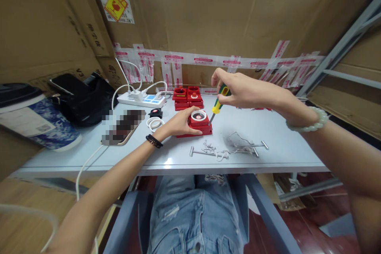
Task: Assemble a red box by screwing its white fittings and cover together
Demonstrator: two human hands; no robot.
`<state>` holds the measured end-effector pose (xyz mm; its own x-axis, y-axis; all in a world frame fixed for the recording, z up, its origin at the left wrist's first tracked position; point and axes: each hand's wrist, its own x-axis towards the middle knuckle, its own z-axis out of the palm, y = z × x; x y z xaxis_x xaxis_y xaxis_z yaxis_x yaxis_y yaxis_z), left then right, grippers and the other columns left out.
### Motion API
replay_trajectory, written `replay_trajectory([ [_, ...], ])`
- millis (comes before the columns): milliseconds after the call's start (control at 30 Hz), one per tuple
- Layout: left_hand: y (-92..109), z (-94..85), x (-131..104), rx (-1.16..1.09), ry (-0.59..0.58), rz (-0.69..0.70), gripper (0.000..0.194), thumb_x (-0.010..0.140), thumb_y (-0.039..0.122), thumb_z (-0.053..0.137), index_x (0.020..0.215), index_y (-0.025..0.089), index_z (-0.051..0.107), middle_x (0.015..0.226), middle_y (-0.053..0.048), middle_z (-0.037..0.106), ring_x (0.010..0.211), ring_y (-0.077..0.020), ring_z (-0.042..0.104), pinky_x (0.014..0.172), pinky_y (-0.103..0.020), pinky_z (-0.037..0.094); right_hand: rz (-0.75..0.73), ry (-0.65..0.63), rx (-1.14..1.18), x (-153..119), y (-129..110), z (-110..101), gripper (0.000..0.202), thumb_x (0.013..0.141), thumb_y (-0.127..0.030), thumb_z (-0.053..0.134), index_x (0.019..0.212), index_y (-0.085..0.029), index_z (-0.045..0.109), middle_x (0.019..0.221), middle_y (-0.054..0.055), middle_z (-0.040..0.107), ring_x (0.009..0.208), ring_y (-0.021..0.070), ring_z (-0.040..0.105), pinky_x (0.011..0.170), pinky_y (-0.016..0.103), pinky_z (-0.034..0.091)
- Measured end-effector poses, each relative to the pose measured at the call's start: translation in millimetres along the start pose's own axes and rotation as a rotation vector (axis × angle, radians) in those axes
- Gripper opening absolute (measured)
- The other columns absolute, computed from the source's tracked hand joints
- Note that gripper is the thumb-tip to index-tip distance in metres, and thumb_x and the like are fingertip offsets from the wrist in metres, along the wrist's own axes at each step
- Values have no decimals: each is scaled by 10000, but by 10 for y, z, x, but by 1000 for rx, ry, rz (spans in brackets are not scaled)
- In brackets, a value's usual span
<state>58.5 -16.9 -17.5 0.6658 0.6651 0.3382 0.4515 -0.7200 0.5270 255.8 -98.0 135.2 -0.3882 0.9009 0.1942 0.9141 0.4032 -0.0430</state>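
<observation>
On the white table, my left hand point(181, 123) grips the left side of a red box point(204, 127) that has a white ring and a dark round centre on top. Fingers of my right hand point(228, 87) are wrapped round a green and yellow screwdriver point(219, 101). It leans, with its tip at the box's right corner. In front of the box lie several small screws point(208, 147) and metal T-shaped rods point(205, 152) with white cord. More red boxes point(187, 97) stand behind.
A power strip point(143, 98) with white cables, a phone point(123, 127), a black square part point(155, 113) and a coiled white cable point(154, 124) are left. Further left are a black bag point(74, 103) and a large cup point(38, 119). Cardboard point(208, 16) walls the back.
</observation>
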Motion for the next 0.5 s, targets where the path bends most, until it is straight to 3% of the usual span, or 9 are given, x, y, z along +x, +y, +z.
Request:
replay_trajectory([
  [233,-8,3,0,-8,8,11,795,598,475,796,1263,198,462,1293,-117,579,1155,-290,577,1002,-425,436,117,79,-154,21,-28,37,295,906,-423,466,1000,-153,537,764,68,565,710,201,549,615,338,402],
  [400,-2,2,1,-8,2,-2,785,596,476,796,1255,199,472,1288,-118,582,1152,-293,579,1002,-428,437,28,-31,-37,5,-7,-32,323,845,-389,559,1102,-202,505,799,30,583,666,158,529,588,301,404],
  [500,-2,5,2,-11,3,4,788,594,474,797,1257,200,473,1294,-120,578,1152,-293,577,1005,-433,432,67,16,-59,10,-17,-25,317,865,-459,522,1013,-179,548,763,46,578,695,175,540,598,306,403],
])
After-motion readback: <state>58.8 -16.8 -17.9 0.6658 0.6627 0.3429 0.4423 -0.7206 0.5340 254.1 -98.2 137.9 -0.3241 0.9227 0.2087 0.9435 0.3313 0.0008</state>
